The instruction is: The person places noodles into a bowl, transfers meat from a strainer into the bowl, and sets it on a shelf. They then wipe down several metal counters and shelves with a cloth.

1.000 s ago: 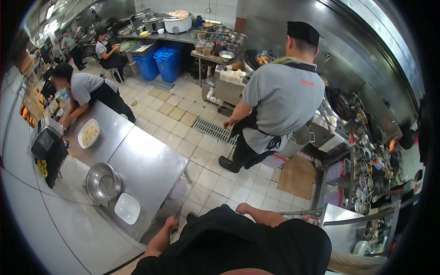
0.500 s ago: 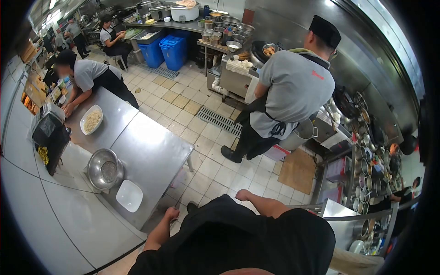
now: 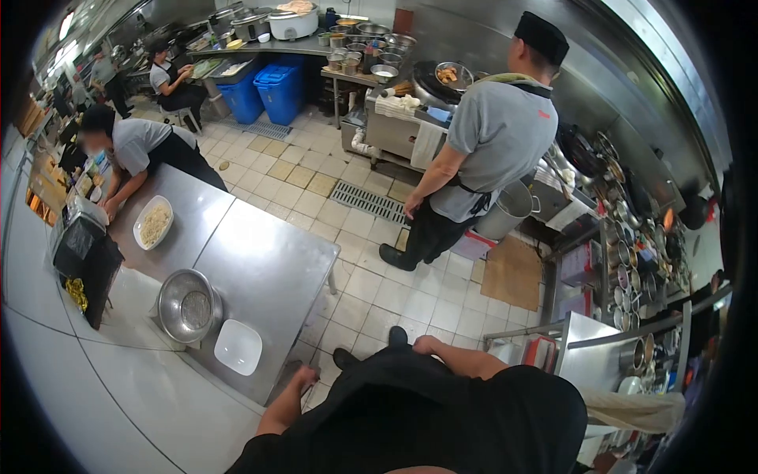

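Observation:
My left hand (image 3: pixel 304 377) hangs low beside the near corner of the steel table, fingers curled, with nothing visible in it. In front of my dark apron (image 3: pixel 387 395), my right hand (image 3: pixel 427 345) is closed in a loose fist, and no object shows in it. The nearest dish to my left hand is a white square bowl (image 3: pixel 238 347) on the table. Beside that bowl stands a round steel bowl (image 3: pixel 170 304). Farther along is a white oval dish (image 3: pixel 147 230) holding pale, shredded-looking food.
A co-worker in a grey shirt (image 3: pixel 505 134) stands ahead by the cooking range. Another person (image 3: pixel 154 142) leans over the far end of the steel table (image 3: pixel 268 245). A cardboard sheet (image 3: pixel 512 272) lies on the tiled floor. To my right is a steel counter (image 3: pixel 588 355).
My view has shifted slightly, and both my shoes now show. The co-worker at the range has straightened and lowered an arm to the side. My hands stay low and curled.

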`<action>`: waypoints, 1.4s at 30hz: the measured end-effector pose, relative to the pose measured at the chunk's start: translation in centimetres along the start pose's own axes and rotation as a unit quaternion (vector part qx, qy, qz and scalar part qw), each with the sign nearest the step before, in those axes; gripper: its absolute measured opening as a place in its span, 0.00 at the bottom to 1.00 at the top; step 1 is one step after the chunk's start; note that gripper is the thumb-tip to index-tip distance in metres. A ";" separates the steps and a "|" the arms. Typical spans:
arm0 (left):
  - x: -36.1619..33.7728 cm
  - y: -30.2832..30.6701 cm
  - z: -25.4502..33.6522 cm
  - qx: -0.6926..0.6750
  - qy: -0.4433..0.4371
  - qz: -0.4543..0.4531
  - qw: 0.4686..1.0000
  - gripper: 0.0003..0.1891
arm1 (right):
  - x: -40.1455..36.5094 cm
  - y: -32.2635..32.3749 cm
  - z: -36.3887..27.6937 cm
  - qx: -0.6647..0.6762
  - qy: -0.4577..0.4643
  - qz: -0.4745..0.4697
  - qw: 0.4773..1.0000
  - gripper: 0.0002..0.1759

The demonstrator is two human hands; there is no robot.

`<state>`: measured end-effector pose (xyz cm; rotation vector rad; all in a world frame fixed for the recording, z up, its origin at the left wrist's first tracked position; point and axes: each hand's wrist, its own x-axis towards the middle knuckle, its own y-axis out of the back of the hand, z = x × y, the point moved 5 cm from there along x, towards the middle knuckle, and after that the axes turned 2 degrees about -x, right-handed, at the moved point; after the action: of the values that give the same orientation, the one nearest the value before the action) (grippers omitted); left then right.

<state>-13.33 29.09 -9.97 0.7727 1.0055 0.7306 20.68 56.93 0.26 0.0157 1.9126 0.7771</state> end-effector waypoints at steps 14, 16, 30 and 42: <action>-1.5 3.7 7.1 -0.539 0.407 0.063 0.735 0.10 | -3.3 0.4 1.9 0.029 -0.032 0.122 0.992 0.22; -1.6 3.6 8.2 -0.546 0.419 0.080 0.721 0.10 | -3.3 0.7 2.7 0.048 -0.014 0.134 0.990 0.23; 1.1 2.7 24.8 -0.475 0.444 0.131 0.748 0.13 | -2.7 -7.6 16.2 -0.089 0.029 -0.130 0.987 0.23; -5.5 -0.9 27.9 -0.389 0.513 0.164 0.747 0.13 | -1.5 5.2 11.7 -0.263 0.310 -0.052 0.912 0.21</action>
<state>10.51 18.01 0.93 -0.3073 1.3571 1.8472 29.29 66.48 1.11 -0.7388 2.1890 1.3109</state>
